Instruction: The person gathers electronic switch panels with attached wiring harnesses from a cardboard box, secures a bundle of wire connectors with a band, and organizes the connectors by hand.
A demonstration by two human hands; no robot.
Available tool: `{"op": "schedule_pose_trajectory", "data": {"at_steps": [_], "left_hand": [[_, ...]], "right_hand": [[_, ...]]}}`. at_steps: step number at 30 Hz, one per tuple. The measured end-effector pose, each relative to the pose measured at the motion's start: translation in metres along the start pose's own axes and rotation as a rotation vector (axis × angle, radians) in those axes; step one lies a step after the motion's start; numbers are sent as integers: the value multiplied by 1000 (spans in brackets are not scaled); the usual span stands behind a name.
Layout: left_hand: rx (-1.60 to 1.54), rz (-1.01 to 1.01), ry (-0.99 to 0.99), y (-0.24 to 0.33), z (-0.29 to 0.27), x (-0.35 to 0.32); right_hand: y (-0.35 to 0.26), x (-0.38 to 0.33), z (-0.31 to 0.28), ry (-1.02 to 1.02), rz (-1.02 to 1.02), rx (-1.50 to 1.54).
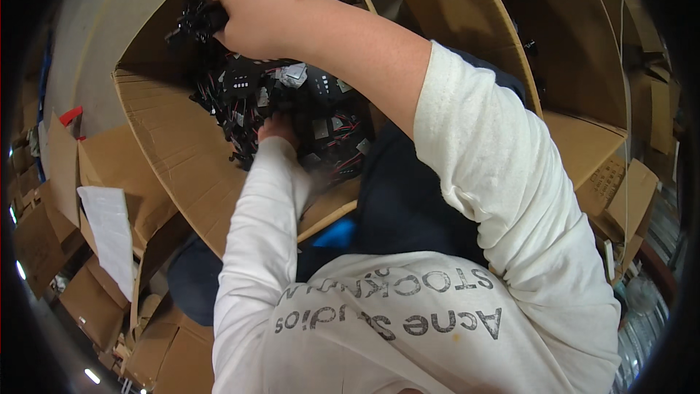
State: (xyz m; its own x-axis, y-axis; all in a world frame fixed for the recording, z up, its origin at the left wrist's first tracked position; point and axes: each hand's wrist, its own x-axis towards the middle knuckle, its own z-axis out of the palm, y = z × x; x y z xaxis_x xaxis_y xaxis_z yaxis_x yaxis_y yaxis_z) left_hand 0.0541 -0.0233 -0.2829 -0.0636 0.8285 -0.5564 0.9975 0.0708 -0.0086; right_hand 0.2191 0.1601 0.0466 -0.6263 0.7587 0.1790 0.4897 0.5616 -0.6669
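Note:
A deep cardboard box (157, 120) stands open in front of me, holding a heap of black parts (240, 76) with red and black wires and silvery plates or labels. My right hand (251, 11) is up at the box's far left, closed around a tangled black part (198, 18); its exact kind is too dark to make out. Down among the heap is my left hand (278, 130), its fingers mostly hidden by the parts, so whether it grips anything does not show.
More tall cardboard boxes (467, 7) stand open at the right. On the left, cardboard cartons and flaps (120, 168) lie about with a white foam sheet (109, 237) and something red (71, 116). Grey floor (109, 7) shows at the far left.

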Motion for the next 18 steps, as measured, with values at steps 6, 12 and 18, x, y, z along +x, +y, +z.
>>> {"op": "schedule_pose_trajectory", "data": {"at_steps": [6,12,18], "left_hand": [[212,-113,29,-2,-3,3],[162,51,22,-35,-16,-9],[-69,238,290,-25,-140,-91]], "right_hand": [[0,-1,-2,86,131,154],[-10,1,-8,-102,191,173],[-9,-3,-7,-47,66,99]]}}
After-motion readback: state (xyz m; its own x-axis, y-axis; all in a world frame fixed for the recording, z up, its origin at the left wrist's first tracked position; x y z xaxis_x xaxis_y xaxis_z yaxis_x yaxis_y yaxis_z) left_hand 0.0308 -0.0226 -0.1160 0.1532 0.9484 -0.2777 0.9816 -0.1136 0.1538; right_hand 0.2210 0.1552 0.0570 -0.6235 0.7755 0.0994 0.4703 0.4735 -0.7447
